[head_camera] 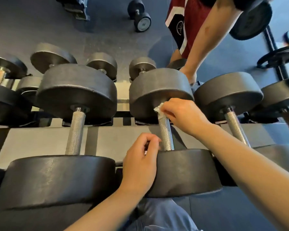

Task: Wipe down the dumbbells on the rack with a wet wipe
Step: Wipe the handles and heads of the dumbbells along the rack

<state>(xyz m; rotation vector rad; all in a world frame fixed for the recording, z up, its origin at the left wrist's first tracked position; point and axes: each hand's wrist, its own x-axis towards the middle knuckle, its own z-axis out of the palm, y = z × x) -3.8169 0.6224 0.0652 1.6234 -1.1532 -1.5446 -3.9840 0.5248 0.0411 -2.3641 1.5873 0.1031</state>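
A black dumbbell [183,170] lies on the rack [40,140] at the middle, its knurled steel handle [165,135] running away from me. My right hand [183,115] pinches a crumpled white wet wipe [159,111] against the far end of that handle, by the far head. My left hand [140,162] rests on the near head's left edge, fingers curled by the handle's near end; something small and pale shows between them. More black dumbbells [73,124] lie on either side.
Another person in red shorts [182,25] stands beyond the rack, one arm reaching down behind the middle dumbbell, the other holding a dumbbell [252,19]. A loose dumbbell [139,15] lies on the floor. Smaller dumbbells sit on the far tier. Weight plates [280,55] at right.
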